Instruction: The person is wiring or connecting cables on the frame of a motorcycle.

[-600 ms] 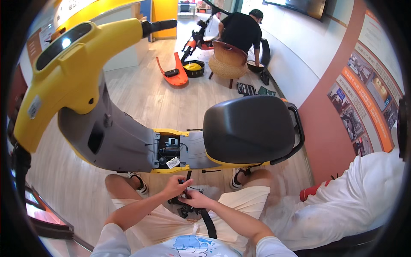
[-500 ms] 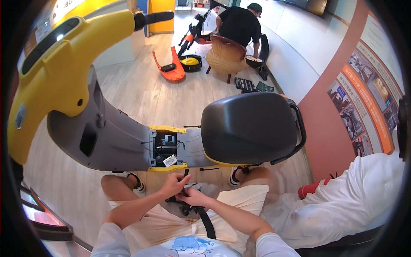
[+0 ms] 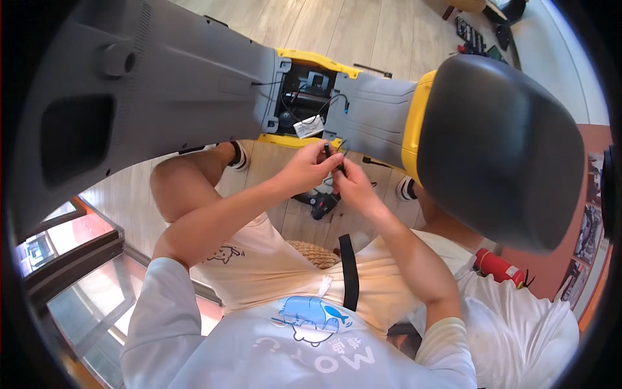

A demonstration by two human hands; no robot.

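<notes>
A scooter with a grey body [image 3: 188, 71], yellow trim and a black seat [image 3: 502, 149] stands across in front of me. Its footboard has an open compartment [image 3: 310, 83], where black wires and a white labelled part [image 3: 309, 126] show. Just on the near side of its yellow rim, my left hand [image 3: 310, 167] pinches a thin black piece [image 3: 328, 151], too small to name. My right hand [image 3: 355, 187] is closed at the lower end of the same piece, its fingertips close to the left ones. Below the hands, a black tool resembling a cordless drill [image 3: 322, 204] lies on the floor.
A dark strap [image 3: 348, 272] hangs over my lap, above a woven seat [image 3: 314, 253]. To the right are a red fire extinguisher [image 3: 499, 267] and white cloth [image 3: 512, 324]. An open tool case [image 3: 470, 34] lies beyond the scooter. A glass-sided cabinet [image 3: 91, 285] stands at left.
My view has tilted down, so the handlebar and the person in the background are out of sight. Both hands have come up from near my lap to the compartment's near rim, still together.
</notes>
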